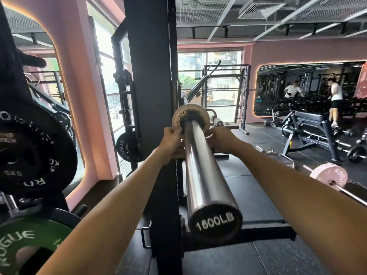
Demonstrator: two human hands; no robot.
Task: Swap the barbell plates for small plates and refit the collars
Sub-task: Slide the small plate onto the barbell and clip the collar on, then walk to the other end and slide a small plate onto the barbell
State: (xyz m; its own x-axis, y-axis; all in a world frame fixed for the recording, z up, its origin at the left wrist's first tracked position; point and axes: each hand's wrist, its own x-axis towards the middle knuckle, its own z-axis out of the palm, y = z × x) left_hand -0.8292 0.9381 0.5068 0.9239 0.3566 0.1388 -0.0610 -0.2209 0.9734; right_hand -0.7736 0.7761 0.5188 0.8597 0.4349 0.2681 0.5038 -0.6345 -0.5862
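A chrome barbell sleeve [200, 171] runs from its black "1500LB" end cap [215, 223] away from me. At its far inner end sits a small pale round plate [178, 116] with dark lettering. A black collar [191, 117] rings the sleeve right against that plate. My left hand [172, 138] pinches the collar's lower left side. My right hand [220, 138] grips its lower right side. The fingertips of both hands hide the bottom of the collar and plate.
The dark rack upright [151, 76] stands just left of the sleeve. Black 5 kg plates [37, 153] and a green plate [29, 241] hang on pegs at the left. A pink-plated barbell [329, 175] lies on the floor at the right, benches and people beyond.
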